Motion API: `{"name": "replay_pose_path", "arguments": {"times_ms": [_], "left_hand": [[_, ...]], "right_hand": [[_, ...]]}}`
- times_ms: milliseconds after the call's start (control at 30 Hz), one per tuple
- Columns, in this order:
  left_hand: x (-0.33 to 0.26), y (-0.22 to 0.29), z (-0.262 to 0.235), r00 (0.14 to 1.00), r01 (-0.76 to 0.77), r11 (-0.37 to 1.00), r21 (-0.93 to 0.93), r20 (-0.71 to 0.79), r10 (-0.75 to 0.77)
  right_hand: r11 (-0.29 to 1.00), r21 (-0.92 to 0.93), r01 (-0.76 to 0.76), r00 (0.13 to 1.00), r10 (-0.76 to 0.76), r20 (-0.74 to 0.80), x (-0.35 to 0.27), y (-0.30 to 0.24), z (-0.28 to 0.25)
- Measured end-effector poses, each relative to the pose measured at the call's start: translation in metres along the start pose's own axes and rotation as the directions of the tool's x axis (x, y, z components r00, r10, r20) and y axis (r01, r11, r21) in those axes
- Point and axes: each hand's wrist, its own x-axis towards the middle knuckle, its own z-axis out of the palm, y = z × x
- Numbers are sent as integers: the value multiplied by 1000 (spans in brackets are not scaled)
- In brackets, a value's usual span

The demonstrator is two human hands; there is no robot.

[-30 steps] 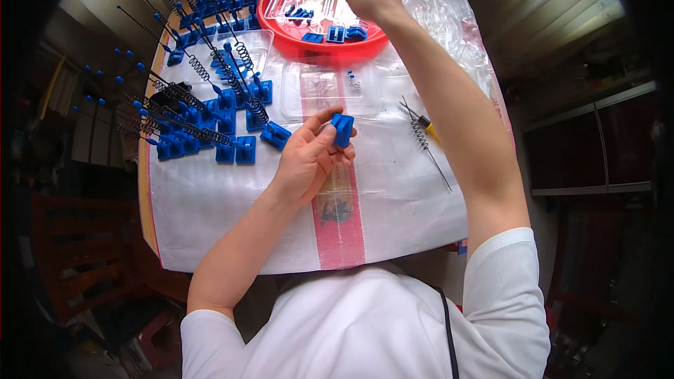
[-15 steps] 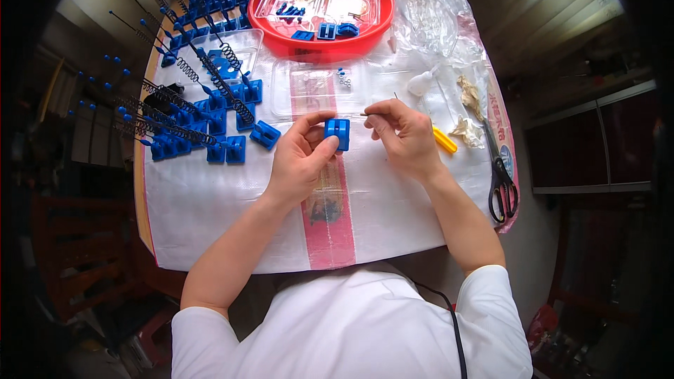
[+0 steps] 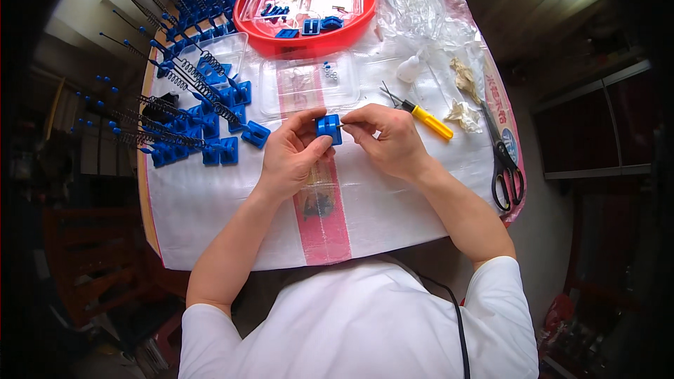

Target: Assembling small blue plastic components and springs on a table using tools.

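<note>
Between the thumb and fingers of my left hand [image 3: 293,151] is a blue plastic block [image 3: 327,127] with a slot across it. My right hand [image 3: 390,139] pinches a thin dark metal pin [image 3: 341,125], whose tip meets the block's right side. How deep the pin sits in the block cannot be seen. To the left of my left hand lies a similar loose blue block [image 3: 255,135]. A screwdriver with a yellow handle [image 3: 432,123] rests just beyond my right hand, with another thin dark tool tip near its shaft.
Blue blocks with black springs [image 3: 210,74] crowd the left side. A red basin [image 3: 246,31] holds clear trays and blue parts. Nearer stands a clear plastic lid [image 3: 281,91] with small beads. Black scissors [image 3: 503,168], crumpled paper [image 3: 465,116] and plastic bags [image 3: 421,7] lie right.
My right hand has moved left, bringing the pin from apart to the block's side. The block has turned slightly in my left hand. The whole view has shifted a little.
</note>
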Motion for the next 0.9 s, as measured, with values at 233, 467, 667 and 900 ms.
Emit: {"name": "replay_pose_path", "arguments": {"times_ms": [233,467,667,900], "left_hand": [[0,4,4,999,42,998,39,-10,-41],[-3,12,9,962,-213,543,812,78,261],[5,22,11,902,-350,262,899,248,354],[132,85,10,663,-194,11,981,122,739]], "right_hand": [[990,124,-74,997,69,44,-1,0,1],[945,-251,210,973,-178,144,-7,8,3],[916,-314,248,962,-195,193,-7,9,6],[913,-336,232,955,-147,259,-6,10,0]]}}
